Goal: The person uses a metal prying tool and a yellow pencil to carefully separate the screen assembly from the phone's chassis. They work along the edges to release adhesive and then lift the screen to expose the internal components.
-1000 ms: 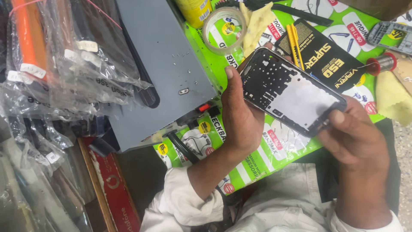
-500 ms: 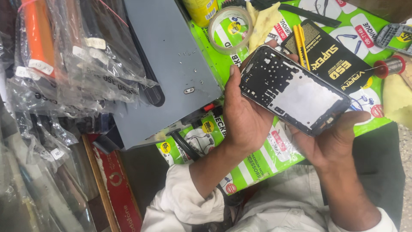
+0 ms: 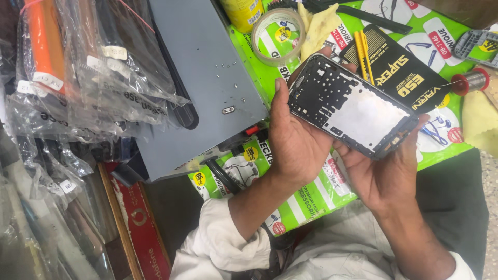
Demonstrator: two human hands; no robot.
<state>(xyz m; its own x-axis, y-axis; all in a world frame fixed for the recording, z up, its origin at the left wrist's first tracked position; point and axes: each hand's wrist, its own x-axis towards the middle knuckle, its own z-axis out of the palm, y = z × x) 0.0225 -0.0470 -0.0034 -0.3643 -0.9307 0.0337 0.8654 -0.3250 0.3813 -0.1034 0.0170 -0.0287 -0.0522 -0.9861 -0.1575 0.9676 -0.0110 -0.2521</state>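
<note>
I have both hands on a phone frame (image 3: 354, 105), a stripped black mid-frame with a bare silver patch in its middle, held tilted above the bench (image 3: 290, 207). My left hand (image 3: 295, 145) sits at the frame's 8 o'clock side, thumb pointing up along the near long edge, fingers wrapped behind it; that grip is clamped on the frame. My right hand (image 3: 386, 173) cups the frame from below at its 5 o'clock end, palm up, fingertips showing at the far edge; that grip is also closed on the frame.

The frame hangs over a green printed mat (image 3: 311, 199) that covers the bench. At 12 o'clock from the frame lies a tape roll (image 3: 278, 35), with a yellow cloth (image 3: 317, 28) just beside it at its 3 o'clock. A black packet (image 3: 402, 72) lies at the frame's 1 o'clock, partly behind it, with a yellow tool (image 3: 364, 49) lying across its upper left corner. A solder spool (image 3: 471, 80) is well apart at 3 o'clock.

At 9 o'clock from my left hand a grey box (image 3: 205, 78) rests on the bench, tiny screws scattered on its top. Further at 9 o'clock, clear bags (image 3: 88, 88) of parts are stacked. A red box (image 3: 142, 228) stands at 7 o'clock. White sleeves (image 3: 223, 249) cover both my forearms.
</note>
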